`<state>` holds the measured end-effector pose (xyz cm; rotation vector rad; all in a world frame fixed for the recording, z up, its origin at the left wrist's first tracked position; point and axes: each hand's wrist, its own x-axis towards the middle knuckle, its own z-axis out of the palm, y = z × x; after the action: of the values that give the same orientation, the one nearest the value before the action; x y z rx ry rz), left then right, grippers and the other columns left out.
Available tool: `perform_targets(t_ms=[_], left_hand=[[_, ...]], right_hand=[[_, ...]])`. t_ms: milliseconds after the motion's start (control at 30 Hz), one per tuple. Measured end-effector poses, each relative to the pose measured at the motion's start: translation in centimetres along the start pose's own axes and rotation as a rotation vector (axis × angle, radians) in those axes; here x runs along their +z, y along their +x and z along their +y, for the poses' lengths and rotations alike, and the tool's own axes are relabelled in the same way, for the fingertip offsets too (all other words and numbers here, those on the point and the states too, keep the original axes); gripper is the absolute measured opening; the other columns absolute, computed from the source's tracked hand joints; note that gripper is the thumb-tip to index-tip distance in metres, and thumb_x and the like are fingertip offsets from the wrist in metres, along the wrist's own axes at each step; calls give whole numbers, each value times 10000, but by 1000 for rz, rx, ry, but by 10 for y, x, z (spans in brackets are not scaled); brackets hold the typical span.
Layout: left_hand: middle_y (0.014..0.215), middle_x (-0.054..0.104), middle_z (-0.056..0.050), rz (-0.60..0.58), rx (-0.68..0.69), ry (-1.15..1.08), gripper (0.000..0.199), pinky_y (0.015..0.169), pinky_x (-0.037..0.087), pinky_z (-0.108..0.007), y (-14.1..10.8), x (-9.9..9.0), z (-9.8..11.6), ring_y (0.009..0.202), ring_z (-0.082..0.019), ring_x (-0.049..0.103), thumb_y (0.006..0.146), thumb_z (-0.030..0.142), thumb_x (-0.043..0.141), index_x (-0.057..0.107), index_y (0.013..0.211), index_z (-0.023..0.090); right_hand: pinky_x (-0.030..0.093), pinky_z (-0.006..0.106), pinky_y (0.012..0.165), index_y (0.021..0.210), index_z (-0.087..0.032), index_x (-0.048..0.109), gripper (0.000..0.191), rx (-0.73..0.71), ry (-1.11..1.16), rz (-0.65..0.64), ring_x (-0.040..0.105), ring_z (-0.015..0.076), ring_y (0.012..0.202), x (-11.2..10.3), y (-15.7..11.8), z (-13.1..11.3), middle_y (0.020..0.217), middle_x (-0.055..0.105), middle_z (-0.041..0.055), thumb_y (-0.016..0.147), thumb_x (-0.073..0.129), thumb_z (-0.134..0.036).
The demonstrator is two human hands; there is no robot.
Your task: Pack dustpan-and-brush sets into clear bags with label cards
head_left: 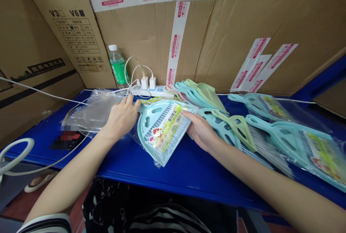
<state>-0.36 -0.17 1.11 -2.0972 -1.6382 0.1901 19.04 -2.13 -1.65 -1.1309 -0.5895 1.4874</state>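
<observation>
Wrapped dustpan set (162,132) over the counter (121,164), mid-length, its lower tip toward the front edge. Right hand (199,129) pinches its right side, thumb on top. Left hand (123,115) at the handle end, fingers curled; grip unclear. Bottle (119,69) near back edge.

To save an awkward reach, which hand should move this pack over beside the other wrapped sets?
Probably the right hand: it grips the pack at its right edge, and the wrapped sets lie on that side. The left hand is farther away.
</observation>
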Motion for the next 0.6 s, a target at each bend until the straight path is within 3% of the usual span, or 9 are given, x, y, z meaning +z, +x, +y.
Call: perform_targets(t_ms=[233,367,600], left_hand=[[1078,633,-164,-45,-7,-21,391,696,549,-368,0,0,1,896,-301,686,896,149,377,467,1274,109],[1137,627,-166,-63,14,-20,459,688,546,-376,0,-1,1,895,-309,690,881,147,393,457,1335,144],[1090,639,-172,-91,31,-13,412,707,540,-380,-1,-1,1,917,-314,682,860,137,415,529,1256,131]], right_hand=[[530,282,737,840,-196,670,125,0,-8,-23,701,171,766,-2,0,1,744,746,4,849,556,-145],[525,296,769,879,-204,672,115,11,-18,-32,703,176,791,-2,-1,3,771,752,3,849,571,-156],[521,330,846,893,-216,680,133,11,-11,-38,700,184,872,-2,-1,2,783,754,8,896,548,-201]])
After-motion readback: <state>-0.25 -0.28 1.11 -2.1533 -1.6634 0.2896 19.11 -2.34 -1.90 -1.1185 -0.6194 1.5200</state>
